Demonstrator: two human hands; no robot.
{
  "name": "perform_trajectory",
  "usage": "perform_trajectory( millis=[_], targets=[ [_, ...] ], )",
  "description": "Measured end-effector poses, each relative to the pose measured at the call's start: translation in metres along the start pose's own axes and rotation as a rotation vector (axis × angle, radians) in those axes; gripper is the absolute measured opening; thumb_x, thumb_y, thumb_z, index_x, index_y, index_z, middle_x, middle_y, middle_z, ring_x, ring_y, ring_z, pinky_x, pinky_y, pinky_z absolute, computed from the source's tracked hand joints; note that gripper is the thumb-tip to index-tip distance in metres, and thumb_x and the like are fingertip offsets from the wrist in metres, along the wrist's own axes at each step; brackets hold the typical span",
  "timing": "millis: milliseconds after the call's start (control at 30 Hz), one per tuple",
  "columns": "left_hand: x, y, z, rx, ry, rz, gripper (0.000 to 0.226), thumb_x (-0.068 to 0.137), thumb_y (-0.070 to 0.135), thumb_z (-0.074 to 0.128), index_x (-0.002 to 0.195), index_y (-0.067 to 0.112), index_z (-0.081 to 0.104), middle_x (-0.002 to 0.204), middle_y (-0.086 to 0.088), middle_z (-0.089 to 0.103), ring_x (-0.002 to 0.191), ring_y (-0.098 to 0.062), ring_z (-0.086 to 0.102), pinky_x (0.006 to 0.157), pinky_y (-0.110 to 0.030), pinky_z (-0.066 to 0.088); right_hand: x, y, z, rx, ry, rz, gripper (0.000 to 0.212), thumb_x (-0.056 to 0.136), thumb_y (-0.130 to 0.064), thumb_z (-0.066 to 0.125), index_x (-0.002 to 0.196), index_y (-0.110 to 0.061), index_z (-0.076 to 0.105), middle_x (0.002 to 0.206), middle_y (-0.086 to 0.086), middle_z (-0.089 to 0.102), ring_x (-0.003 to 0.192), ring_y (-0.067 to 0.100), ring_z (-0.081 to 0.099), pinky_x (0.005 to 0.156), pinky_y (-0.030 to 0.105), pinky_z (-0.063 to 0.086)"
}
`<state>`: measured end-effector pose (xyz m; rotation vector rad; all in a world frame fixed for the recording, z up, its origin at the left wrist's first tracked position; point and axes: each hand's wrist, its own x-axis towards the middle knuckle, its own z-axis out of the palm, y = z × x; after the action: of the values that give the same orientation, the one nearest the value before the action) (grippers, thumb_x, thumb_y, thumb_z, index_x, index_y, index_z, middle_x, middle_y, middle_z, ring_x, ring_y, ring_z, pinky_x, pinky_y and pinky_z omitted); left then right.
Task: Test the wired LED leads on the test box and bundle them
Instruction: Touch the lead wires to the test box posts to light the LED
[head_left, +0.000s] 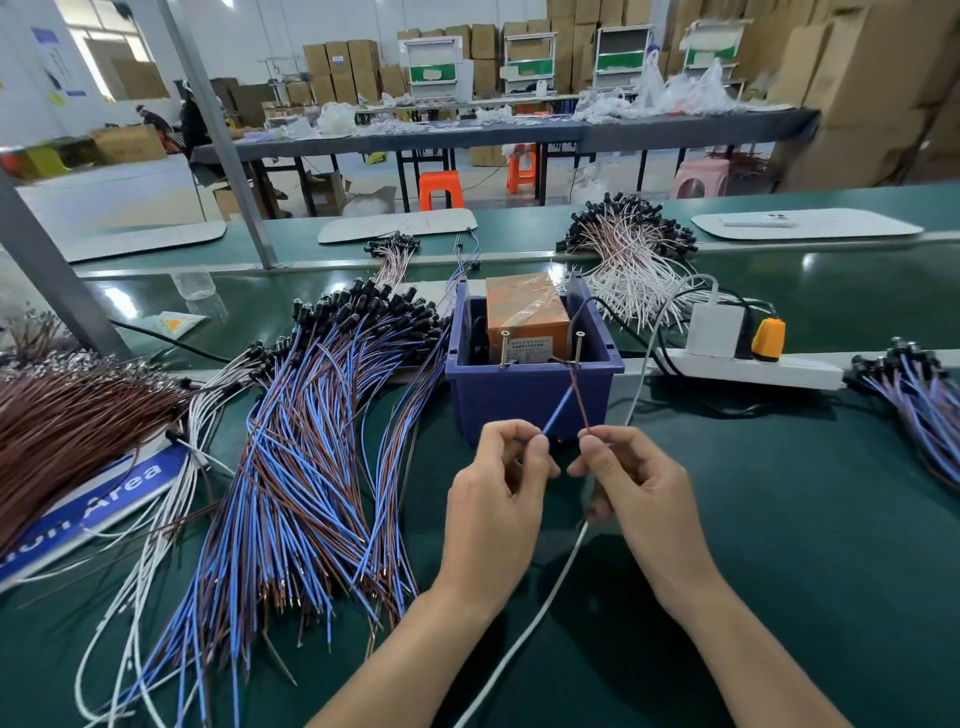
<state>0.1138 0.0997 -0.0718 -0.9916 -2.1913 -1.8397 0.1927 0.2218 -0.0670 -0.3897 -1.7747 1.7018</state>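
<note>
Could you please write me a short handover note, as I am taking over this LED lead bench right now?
Left hand pinches the blue wire, right hand pinches the brown wire of one lead; both wires run up towards the right screw on the blue test box.
A large pile of blue-brown leads lies left of the box, a smaller bunch far right beside the power strip.
Done: which leads are tested cannot be told.
Left: finish this test, then the rest, then bundle.

bright, even | window (111, 57) light upper left | glare on belt (857, 301) | edges bowed, blurred
</note>
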Motion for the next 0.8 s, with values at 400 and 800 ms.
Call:
perform_trajectory(
  millis=[400,800],
  targets=[
    [-0.007,0.008,0.006,-0.092,-0.129,0.038,0.013,0.101,0.02,0.06,0.107,0.029,0.068,0.093,0.005,0.066,0.083,-0.016,0.067,0.072,-0.017,0.051,0.003,-0.006,-0.001,0.367,-0.117,0.199,0.031,0.069,-0.037,0.077,0.095,-0.021,0.082,0.087,0.006,0.075,0.065,0.013,0.064,0.064,0.024,0.057],
    [-0.013,0.006,-0.002,0.351,-0.558,0.26,0.042,0.107,0.046,0.027,0.117,0.025,0.062,0.083,0.013,0.065,0.083,-0.008,0.055,0.101,-0.023,0.033,0.017,-0.02,-0.048,0.838,0.305,0.198,0.015,0.084,-0.029,0.067,0.08,-0.027,0.082,0.081,-0.004,0.076,0.074,0.01,0.074,0.069,0.024,0.06]
  ],
)
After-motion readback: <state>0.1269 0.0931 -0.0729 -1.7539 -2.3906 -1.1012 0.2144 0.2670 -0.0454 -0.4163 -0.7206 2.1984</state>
